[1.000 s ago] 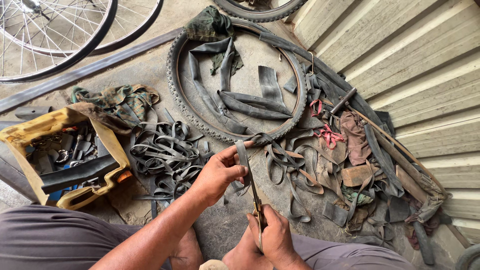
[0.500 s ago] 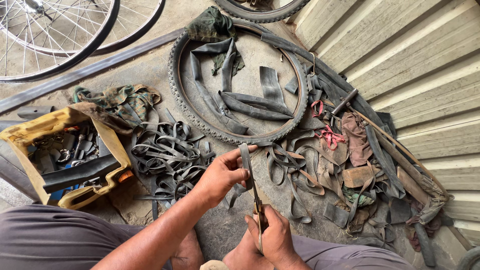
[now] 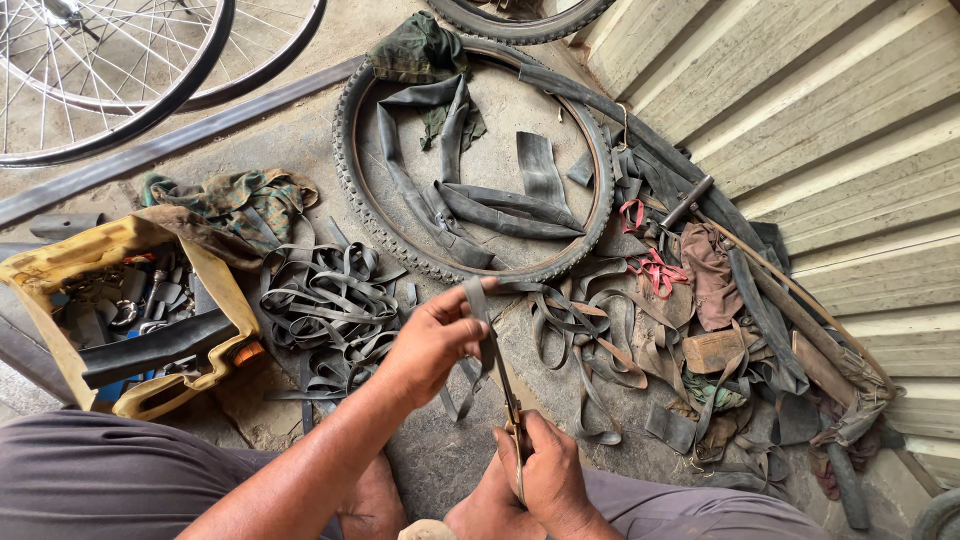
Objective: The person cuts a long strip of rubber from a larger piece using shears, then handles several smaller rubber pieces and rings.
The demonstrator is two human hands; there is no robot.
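We pinch the rubber strip (image 3: 478, 318) in our left hand (image 3: 432, 340) while our right hand (image 3: 540, 470) grips the scissors (image 3: 505, 395), so any slack could steer the blades into our fingers.

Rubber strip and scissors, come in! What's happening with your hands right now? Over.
Left hand pinches rubber strip upright. Right hand grips scissors, blades on the strip. Loose rubber scraps and bicycle tyre close behind.

We have one view only, from a camera worn on the head, looking steeply down past our knees at the ground. It sits close over our left hand (image 3: 432, 340) and right hand (image 3: 545, 480) at the lower middle. The black knobbly bicycle tyre (image 3: 352, 170) lies farther up, and the pale corrugated metal wall (image 3: 840, 130) fills the right edge.
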